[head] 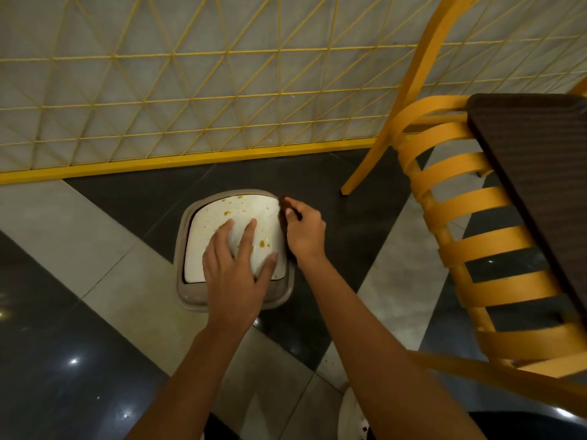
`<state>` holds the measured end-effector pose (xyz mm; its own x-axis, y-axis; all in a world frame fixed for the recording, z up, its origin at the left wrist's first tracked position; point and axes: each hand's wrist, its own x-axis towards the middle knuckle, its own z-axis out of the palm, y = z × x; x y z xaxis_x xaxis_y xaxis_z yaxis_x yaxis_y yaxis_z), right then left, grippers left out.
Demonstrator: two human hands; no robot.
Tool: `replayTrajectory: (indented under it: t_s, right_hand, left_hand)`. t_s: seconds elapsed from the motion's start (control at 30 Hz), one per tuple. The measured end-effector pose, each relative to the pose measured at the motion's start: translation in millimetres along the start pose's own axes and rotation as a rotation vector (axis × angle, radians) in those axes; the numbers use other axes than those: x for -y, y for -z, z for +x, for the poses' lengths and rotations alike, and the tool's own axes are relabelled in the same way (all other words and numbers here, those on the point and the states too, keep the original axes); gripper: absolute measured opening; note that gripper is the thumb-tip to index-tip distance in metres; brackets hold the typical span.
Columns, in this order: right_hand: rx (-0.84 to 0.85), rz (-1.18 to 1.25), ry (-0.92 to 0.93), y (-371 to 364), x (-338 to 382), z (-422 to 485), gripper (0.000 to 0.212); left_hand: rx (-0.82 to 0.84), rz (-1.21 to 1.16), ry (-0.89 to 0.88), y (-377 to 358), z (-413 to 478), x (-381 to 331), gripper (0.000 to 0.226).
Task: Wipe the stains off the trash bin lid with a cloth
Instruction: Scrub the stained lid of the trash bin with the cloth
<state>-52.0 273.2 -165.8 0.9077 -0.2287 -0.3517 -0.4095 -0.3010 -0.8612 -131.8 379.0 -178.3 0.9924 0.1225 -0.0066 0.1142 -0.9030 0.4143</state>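
Note:
A small trash bin (pixel 190 300) with a beige rim stands on the floor below me. Its white lid (pixel 216 230) carries several orange stains, mostly near the far edge and the right side. My left hand (pixel 235 268) lies flat on the lid with fingers spread and straight. My right hand (pixel 303 231) is at the lid's right edge and pinches a dark brown cloth (pixel 283 206) between thumb and fingers. The cloth touches the lid's far right corner; most of it is hidden behind the hand.
A yellow mesh fence (pixel 222 100) runs along the far side. A yellow slatted chair (pixel 460 198) and a dark table (pixel 540 173) stand close on the right. The floor is glossy black and grey tile (pixel 79 344).

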Motion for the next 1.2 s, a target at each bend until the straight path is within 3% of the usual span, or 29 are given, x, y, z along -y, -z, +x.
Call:
replayTrajectory:
  t_s: [0.2, 0.87, 1.2]
  right_hand:
    - [0.087, -0.058, -0.014, 4.1, 1.4, 17.8, 0.031]
    - [0.147, -0.067, 0.020, 15.6, -18.0, 7.7, 0.030]
    - [0.069, -0.006, -0.002, 8.0, -15.0, -1.4, 0.031]
  left_hand:
    - [-0.011, 0.047, -0.017, -3.7, 1.3, 3.3, 0.067]
    - [-0.048, 0.044, -0.036, -6.9, 1.1, 4.1, 0.067]
    - [-0.034, 0.039, -0.041, -6.1, 2.4, 5.5, 0.068]
